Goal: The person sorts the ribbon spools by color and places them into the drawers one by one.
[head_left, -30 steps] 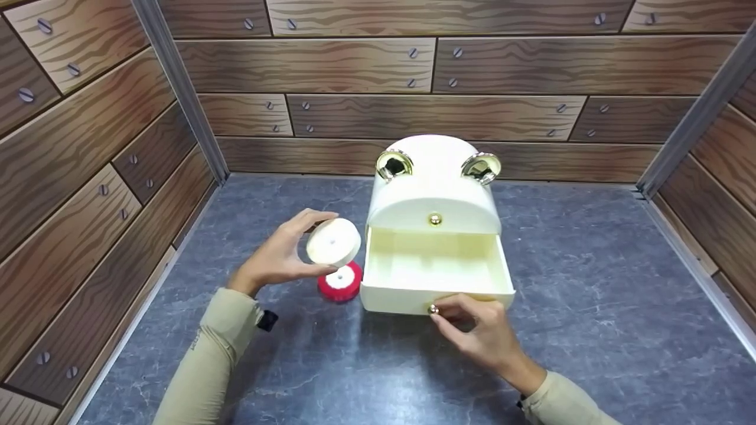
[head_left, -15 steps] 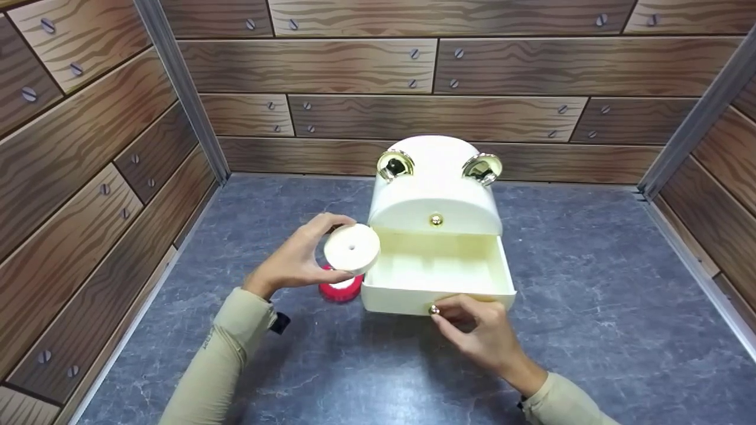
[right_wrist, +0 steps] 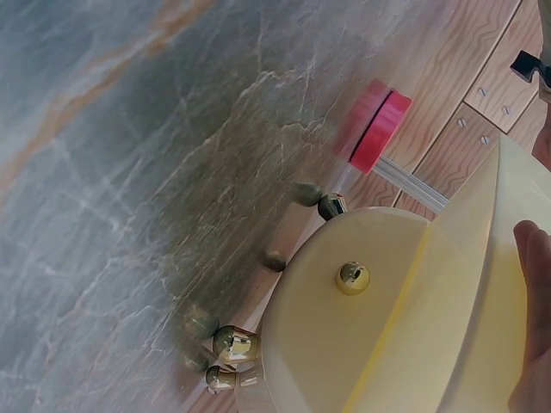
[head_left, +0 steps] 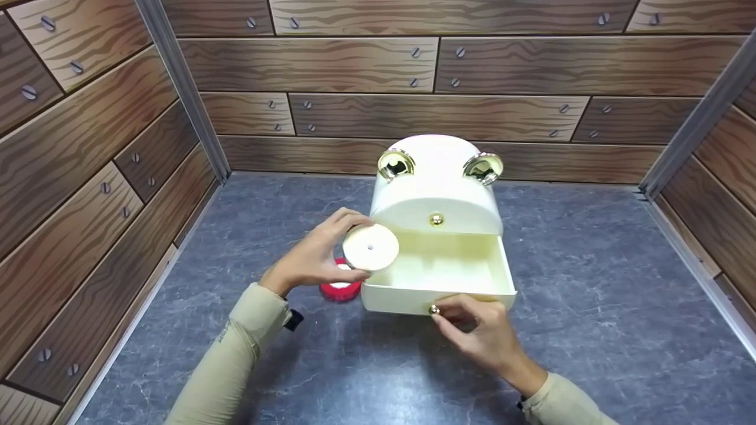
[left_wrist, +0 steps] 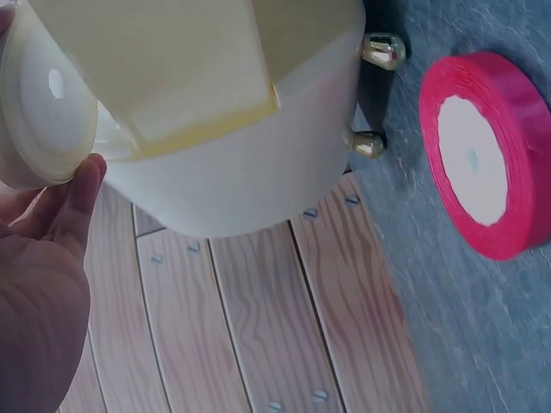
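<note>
A white cabinet (head_left: 437,177) with a rounded top stands with its drawer (head_left: 407,298) pulled out toward me. My left hand (head_left: 316,254) grips a roll of white ribbon (head_left: 371,247) by its edges, thumb below and fingers above, flat face toward the head camera. That roll overlaps the drawer's left wall in the head view. At the drawer front, my right hand (head_left: 481,330) pinches the gold knob (head_left: 434,309) between thumb and fingers. Inside, the drawer shows a bare pale floor. In the right wrist view, part of the right hand (right_wrist: 535,318) appears at the edge.
A red ribbon roll (head_left: 341,290) lies on the dark marbled table left of the drawer, partly behind my left hand. Two gold, ear-like fittings (head_left: 396,165) stick out of the cabinet top. Gold feet (right_wrist: 234,344) support the cabinet. Wood-patterned walls (head_left: 366,65) enclose the table.
My left hand has carried the white ribbon roll rightward, from above the red roll to the drawer's left side. My right hand and the drawer have stayed in place.
</note>
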Available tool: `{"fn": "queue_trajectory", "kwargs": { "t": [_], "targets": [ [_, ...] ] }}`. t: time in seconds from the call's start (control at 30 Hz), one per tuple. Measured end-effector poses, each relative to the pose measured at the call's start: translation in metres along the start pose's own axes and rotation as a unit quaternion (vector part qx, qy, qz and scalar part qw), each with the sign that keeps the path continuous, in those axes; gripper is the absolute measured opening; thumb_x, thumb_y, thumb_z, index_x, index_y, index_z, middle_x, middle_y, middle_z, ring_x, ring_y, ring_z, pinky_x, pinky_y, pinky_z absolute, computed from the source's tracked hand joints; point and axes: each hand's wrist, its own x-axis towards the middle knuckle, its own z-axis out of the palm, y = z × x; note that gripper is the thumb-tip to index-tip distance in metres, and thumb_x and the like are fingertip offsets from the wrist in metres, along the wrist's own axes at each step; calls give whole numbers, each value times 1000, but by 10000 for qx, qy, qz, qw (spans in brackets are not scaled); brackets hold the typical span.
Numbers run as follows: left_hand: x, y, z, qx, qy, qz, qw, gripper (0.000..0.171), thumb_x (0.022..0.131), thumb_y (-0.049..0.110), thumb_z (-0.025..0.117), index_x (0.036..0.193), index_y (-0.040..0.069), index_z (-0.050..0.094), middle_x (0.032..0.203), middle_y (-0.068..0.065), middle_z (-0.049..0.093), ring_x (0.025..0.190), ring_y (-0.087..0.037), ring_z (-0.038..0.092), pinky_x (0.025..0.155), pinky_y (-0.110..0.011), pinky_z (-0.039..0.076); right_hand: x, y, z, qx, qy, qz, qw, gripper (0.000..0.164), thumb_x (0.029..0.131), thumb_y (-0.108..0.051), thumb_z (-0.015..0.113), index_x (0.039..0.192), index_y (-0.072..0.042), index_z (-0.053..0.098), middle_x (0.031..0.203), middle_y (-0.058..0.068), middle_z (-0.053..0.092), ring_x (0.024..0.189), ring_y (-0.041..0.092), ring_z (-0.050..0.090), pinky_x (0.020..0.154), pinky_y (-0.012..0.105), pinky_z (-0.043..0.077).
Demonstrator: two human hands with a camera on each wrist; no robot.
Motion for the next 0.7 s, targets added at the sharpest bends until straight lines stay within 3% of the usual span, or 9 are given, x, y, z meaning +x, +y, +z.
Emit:
{"fn": "queue_trajectory", "kwargs": {
  "t": [0.33, 0.7],
  "targets": [
    [13, 6, 12, 15, -142, 130, 9998, 82, 75, 42, 93, 145, 15, 58, 136, 1, 58, 125, -13, 57, 109, -38, 50, 1, -2, -1, 149, -93, 84, 9998, 32, 73, 14, 82, 98, -4, 76, 84, 10, 79, 66, 13, 76, 58, 17, 59],
    [26, 11, 20, 327, -583, 378, 9970, 83, 77, 46, 91, 144, 13, 57, 140, -1, 61, 128, -16, 59, 112, -38, 50, 1, -4, -3, 191, -103, 103, 9997, 31, 75, 14, 82, 99, -4, 76, 87, 8, 80, 69, 13, 76, 60, 18, 60]
  ]
}}
